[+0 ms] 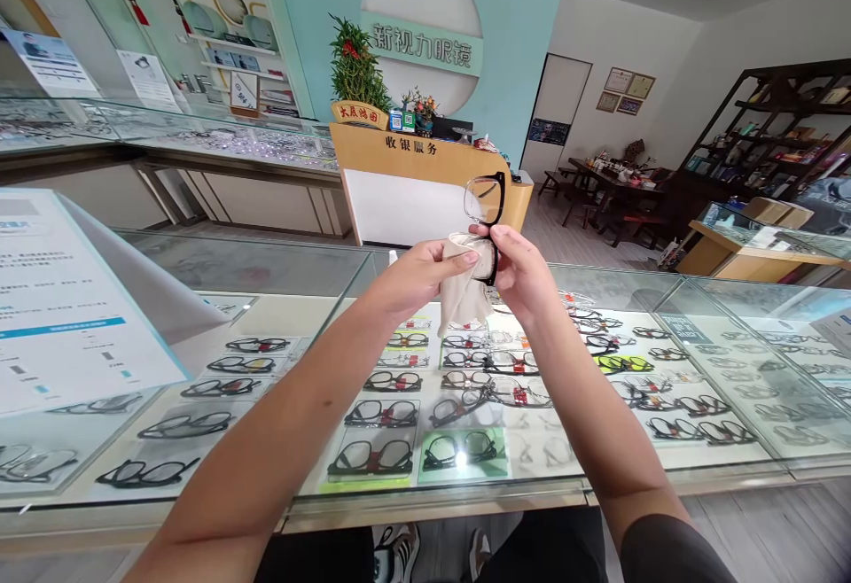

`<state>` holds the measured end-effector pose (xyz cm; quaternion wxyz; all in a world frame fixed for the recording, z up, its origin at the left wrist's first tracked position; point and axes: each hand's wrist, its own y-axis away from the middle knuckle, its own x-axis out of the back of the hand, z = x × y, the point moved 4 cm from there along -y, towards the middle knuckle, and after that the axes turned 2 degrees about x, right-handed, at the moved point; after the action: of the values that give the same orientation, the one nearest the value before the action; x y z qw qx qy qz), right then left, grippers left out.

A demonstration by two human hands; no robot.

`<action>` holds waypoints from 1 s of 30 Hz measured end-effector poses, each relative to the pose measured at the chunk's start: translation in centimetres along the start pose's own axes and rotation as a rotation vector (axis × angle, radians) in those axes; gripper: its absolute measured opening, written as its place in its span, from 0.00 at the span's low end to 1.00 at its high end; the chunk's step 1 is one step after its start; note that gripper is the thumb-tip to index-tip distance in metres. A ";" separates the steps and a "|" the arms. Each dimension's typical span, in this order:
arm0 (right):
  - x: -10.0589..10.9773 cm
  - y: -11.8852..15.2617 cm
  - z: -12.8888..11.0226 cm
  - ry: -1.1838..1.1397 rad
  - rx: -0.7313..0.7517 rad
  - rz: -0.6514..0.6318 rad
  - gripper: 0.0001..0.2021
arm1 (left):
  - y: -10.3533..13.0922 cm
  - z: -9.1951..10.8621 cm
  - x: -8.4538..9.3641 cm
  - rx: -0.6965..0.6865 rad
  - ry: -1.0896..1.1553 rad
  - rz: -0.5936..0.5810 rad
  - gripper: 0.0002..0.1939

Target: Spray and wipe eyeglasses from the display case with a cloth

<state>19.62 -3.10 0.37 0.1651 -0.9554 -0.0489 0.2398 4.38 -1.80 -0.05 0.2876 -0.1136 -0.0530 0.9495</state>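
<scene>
A pair of dark-framed glasses [501,198] is held up above the glass counter, turned so that one lens stands over the other. My right hand [522,268] pinches the frame near its middle. With my left hand [422,277] I grip a cream cleaning cloth [458,295], folded around the lower lens, thumb on the near side. Part of that lens and the left fingers behind it are hidden by the cloth. The upper lens is uncovered.
Beneath my hands is a glass display counter [319,501] with several rows of glasses inside. A printed sign [73,308] stands on it at left. Beyond are a cashier desk [425,158], more display cases [226,136], and a dark wooden table [605,180] at right.
</scene>
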 end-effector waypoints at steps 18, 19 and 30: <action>0.8 -0.7 0.6 0.038 0.023 -0.012 0.20 | -0.1 0.2 -0.1 -0.042 0.001 0.002 0.24; 0.8 -0.7 0.6 0.031 0.024 -0.008 0.20 | 0.0 0.1 -0.2 -0.040 -0.006 -0.003 0.24; 0.3 -0.6 1.0 0.010 0.065 -0.004 0.21 | 0.0 -0.5 -1.6 -0.182 0.017 0.149 0.29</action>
<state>19.33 -2.16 -0.40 0.1969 -0.9506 -0.0420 0.2363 5.81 -2.68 -0.26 0.2052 -0.1510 -0.1281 0.9585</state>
